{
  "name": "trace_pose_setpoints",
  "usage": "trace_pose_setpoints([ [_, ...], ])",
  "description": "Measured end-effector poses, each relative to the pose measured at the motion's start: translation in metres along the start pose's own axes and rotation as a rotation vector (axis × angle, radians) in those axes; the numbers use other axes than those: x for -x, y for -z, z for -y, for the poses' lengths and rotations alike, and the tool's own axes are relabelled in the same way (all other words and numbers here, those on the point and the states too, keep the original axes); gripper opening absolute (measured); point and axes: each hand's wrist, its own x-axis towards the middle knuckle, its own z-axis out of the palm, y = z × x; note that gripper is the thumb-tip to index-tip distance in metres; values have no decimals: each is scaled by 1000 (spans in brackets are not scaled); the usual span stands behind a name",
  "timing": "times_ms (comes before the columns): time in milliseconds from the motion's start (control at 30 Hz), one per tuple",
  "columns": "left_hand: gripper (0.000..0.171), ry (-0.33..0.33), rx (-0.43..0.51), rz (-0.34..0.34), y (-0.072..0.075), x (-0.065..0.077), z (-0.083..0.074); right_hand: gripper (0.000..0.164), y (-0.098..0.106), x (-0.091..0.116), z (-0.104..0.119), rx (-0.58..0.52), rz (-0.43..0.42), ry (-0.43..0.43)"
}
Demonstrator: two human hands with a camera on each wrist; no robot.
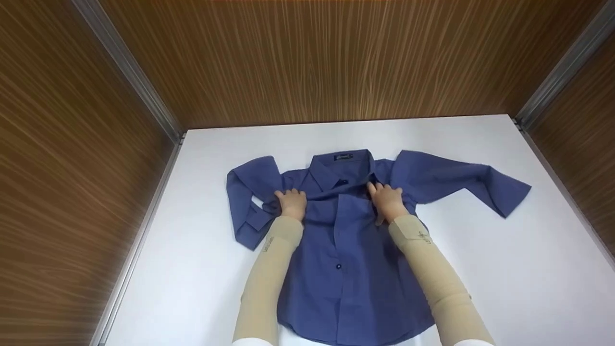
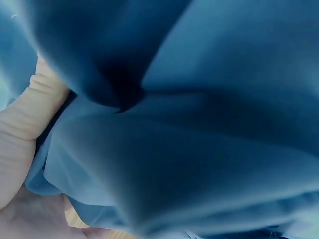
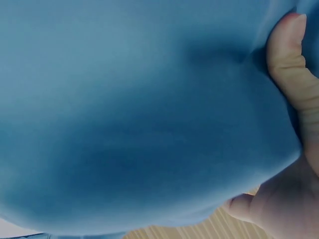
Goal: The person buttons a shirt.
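Observation:
A blue long-sleeved button-up shirt (image 1: 312, 269) lies front up, its collar (image 1: 324, 175) at the far end and its hem near me. Gathered cloth at the left of the chest is held by my left hand (image 1: 292, 203); the left wrist view shows the thumb (image 2: 42, 97) against the fabric. On the chest's right side, my right hand (image 1: 388, 202) grips the shirt, with its thumb (image 3: 289, 55) pressed on the cloth in the right wrist view. Between the hands the front is raised in a crosswise fold. Some fingertips are hidden by fabric.
The left sleeve (image 1: 242, 202) is bent back toward the body, while the right sleeve (image 1: 447, 175) stretches out rightward with a bend near its cuff. Beneath is a white table (image 1: 192, 269). Wood-grain panels (image 1: 307, 62) stand behind it and at both sides.

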Motion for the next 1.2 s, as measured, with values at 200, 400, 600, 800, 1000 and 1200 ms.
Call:
trace_pose_setpoints([
  [200, 89, -91, -47, 7, 10, 7, 9, 92, 1, 1, 0, -14, -11, 31],
  [400, 94, -127, -27, 31, 17, 10, 14, 86, 3, 2, -3, -47, -23, 68],
  [600, 95, -145, -34, 75, 18, 13, 16, 77, 3, 8, -7, -78, -29, 103],
  [800, 96, -152, -76, 34, 22, 18, 20, 72, 5, 10, -8, -78, -74, 118],
  [1000, 88, -193, -87, 33, 23, 23, 24, 74, 4, 12, -12, -100, -54, 135],
  [1200, 93, -222, 86, 162, 30, 32, 28, 75, 13, 22, -16, -309, 7, 188],
])
